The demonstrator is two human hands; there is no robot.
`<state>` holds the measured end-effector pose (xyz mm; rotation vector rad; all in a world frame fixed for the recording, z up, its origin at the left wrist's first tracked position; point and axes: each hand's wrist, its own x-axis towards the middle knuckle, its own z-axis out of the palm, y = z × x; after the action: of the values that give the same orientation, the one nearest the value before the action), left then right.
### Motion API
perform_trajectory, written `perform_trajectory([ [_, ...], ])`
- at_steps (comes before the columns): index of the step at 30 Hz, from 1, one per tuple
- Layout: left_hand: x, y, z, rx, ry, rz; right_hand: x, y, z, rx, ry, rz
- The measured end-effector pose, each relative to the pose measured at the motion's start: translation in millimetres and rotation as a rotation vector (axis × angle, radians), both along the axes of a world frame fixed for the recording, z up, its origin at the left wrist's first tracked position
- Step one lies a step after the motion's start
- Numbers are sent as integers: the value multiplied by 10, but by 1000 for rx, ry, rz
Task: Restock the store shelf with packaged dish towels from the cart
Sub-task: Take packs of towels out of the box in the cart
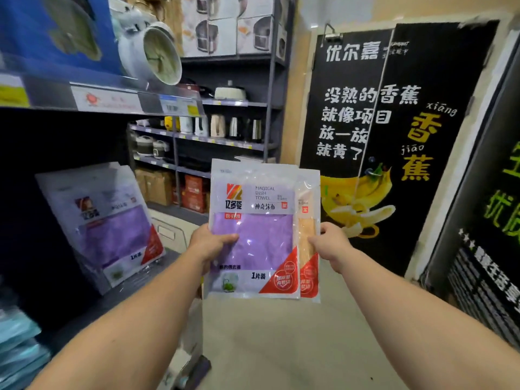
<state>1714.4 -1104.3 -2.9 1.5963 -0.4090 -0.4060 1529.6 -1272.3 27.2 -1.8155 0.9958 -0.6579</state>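
I hold two packaged dish towels upright in front of me. The front pack with the purple towel (259,237) is gripped at its left edge by my left hand (209,244), thumb across the front. Behind it sits a pack with an orange towel (307,235), only its right strip showing, pinched at the edge by my right hand (329,243). On the dark store shelf (135,285) to the left, several purple towel packs (107,226) lean upright. The cart is not visible.
Above the towels a shelf edge with price tags (112,99) carries white appliances (152,52). Kettles and rice cookers (213,126) fill shelves further back. A black banana poster wall (394,136) stands on the right. Bare floor (281,333) lies below my arms.
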Motion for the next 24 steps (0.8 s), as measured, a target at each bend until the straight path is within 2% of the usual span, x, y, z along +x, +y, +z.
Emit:
perform_trajectory([
  [6, 570, 268, -37, 74, 4, 183, 947, -81, -51, 33, 2, 183],
  [12, 944, 532, -92, 34, 63, 386, 1764, -96, -104, 54, -19, 421],
  [24, 896, 489, -50, 3, 117, 798, 2682, -414, -51, 89, 16, 829],
])
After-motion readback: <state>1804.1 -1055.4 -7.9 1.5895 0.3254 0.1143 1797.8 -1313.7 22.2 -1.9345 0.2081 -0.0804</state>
